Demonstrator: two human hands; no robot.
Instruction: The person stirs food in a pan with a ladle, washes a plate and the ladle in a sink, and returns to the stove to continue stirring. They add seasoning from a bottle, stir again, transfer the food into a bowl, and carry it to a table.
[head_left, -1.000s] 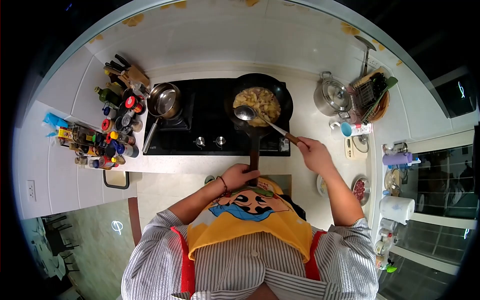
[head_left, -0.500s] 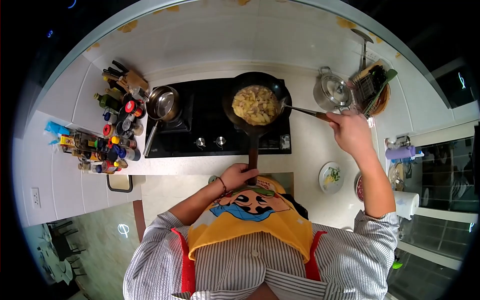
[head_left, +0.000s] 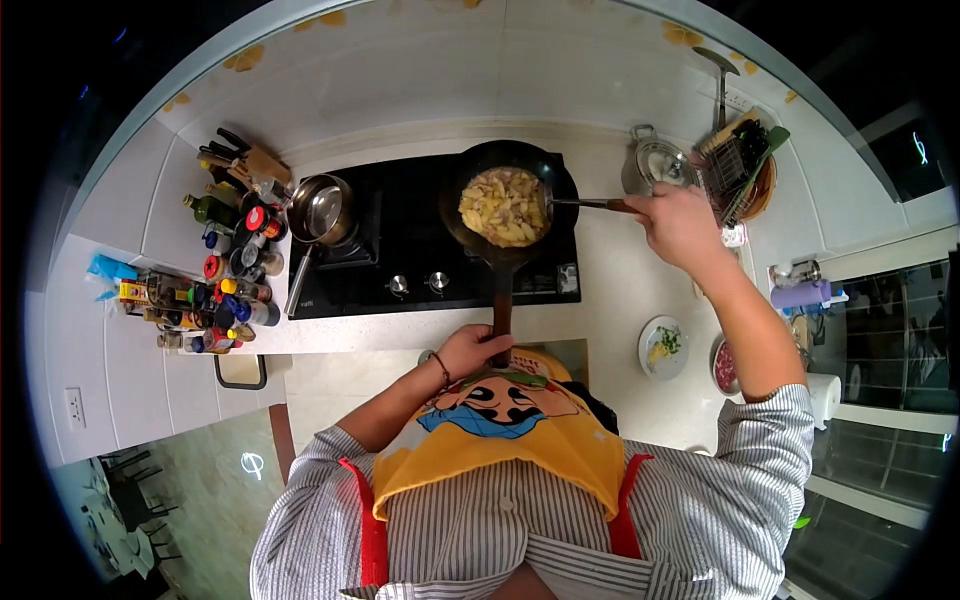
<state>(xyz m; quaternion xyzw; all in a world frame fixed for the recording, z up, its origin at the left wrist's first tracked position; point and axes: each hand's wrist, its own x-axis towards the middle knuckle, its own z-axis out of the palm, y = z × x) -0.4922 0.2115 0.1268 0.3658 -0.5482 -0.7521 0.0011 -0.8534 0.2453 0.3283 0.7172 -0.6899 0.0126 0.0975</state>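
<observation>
My left hand (head_left: pixel 474 350) is closed round the lower end of the dark handle of a wok (head_left: pixel 456 212). The wok sits on the right side of the black gas stove (head_left: pixel 410 225). Inside it lies a heap of yellowish food slices (head_left: pixel 500 207) with some browner bits among them. My right hand (head_left: pixel 678 222) grips the wooden end of a spatula (head_left: pixel 582 203). The spatula's metal blade is at the right edge of the food, inside the wok.
A steel saucepan (head_left: pixel 321 208) stands on the left burner. Bottles and jars (head_left: pixel 250 262) crowd the left counter below a knife block (head_left: pixel 262 167). To the right are a lidded pot (head_left: pixel 640 165), a plate of chopped greens (head_left: pixel 663 348) and a bowl of red food (head_left: pixel 725 366).
My right hand has moved slightly left and up, bringing the spatula's blade further into the wok against the food. My left hand keeps its hold on the wok handle.
</observation>
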